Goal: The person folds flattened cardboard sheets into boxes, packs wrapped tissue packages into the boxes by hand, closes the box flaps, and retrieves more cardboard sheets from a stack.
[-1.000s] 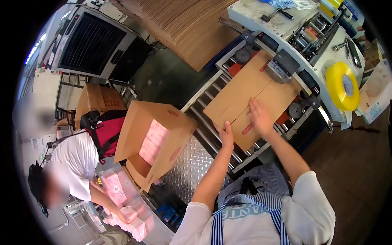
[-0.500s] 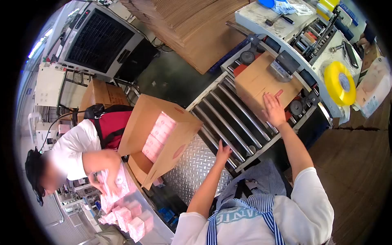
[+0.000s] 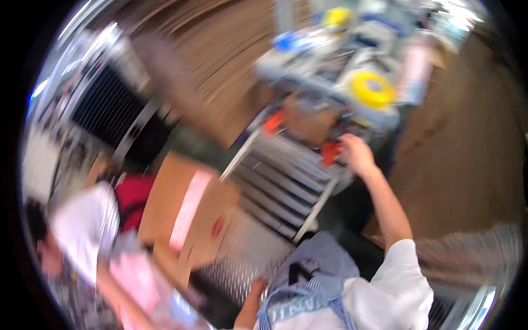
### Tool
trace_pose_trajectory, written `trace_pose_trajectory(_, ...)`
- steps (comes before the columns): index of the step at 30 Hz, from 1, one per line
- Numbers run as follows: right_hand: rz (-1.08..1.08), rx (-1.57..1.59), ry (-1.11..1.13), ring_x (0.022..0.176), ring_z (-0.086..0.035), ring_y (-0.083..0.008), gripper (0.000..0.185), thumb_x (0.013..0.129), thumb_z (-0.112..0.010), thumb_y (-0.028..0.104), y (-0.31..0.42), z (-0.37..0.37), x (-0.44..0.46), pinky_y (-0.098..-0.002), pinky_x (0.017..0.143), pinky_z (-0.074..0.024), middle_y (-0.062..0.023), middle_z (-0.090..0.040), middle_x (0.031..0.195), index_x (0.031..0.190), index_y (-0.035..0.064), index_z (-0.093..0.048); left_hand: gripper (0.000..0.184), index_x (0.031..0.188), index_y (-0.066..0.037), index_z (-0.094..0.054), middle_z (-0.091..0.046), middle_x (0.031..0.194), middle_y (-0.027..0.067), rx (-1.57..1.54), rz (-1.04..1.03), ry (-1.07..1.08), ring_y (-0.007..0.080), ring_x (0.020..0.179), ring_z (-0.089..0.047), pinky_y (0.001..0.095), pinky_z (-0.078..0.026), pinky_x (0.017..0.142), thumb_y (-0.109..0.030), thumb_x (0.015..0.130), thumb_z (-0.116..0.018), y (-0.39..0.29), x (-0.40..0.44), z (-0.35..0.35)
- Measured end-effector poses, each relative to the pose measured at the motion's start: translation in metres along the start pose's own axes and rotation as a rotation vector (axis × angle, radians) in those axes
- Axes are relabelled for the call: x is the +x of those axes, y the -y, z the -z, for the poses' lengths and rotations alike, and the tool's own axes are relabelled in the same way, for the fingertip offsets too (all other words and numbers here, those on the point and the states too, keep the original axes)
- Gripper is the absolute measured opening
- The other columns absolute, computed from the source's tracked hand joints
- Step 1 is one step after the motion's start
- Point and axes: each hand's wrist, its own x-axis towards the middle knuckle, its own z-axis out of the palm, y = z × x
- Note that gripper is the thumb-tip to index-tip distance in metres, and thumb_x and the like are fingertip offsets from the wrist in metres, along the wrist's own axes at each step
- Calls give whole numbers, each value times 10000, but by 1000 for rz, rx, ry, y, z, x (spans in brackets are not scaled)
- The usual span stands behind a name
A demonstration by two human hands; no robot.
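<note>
The picture is smeared by motion. My right hand (image 3: 356, 154) reaches to the right side of the sealing machine, next to an orange part (image 3: 330, 153) at the end of the rollers; whether it touches is unclear. Deeper in the machine sits a cardboard box (image 3: 311, 120). My left hand (image 3: 257, 286) hangs low near my apron, over the metal tread plate (image 3: 234, 270), with its fingers blurred. To its left stands an open carton (image 3: 217, 223) with pink packs (image 3: 190, 209) inside.
Steel rollers (image 3: 280, 181) run up to the machine. A yellow tape roll (image 3: 372, 89) lies on its top. At left, a co-worker in a white shirt (image 3: 88, 220) bends over pink packs (image 3: 135, 278). Stacked cardboard (image 3: 231, 49) stands behind.
The box has moved farther into the machine, off my right hand. That hand now sits at the machine's side. My left hand has drawn back from the rollers, and my view has turned.
</note>
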Motion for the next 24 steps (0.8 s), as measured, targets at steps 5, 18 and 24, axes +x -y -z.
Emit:
trace_pose_trajectory(5,149,-415,-774,840,-556,-260,194,718,-675,124,56,243,-89,-365,758,-463,-90,-589,861,898,80,-615,249,968,-77,-634,-627,966,136,-644,195,8,304,835,-605,414,-486,744,-218,771,-577,-80,158,100)
trace_pose_trajectory(18,-184,-1560,-1325,922,-580,-255,352,784,-642,404,157,658,-216,-410,821,-447,-106,-628,923,978,110,-650,201,908,-74,-634,-626,870,116,-579,-117,31,271,768,-603,396,-486,685,-216,789,-557,-289,206,166)
trace_pose_trajectory(24,-725,-1134,-861,1054,-565,-269,426,767,-668,344,164,691,-220,-384,932,-419,-124,-621,1099,1109,96,-613,186,881,-73,-634,-626,826,107,-567,-72,24,255,737,-603,387,-486,658,-215,797,-547,-307,200,148)
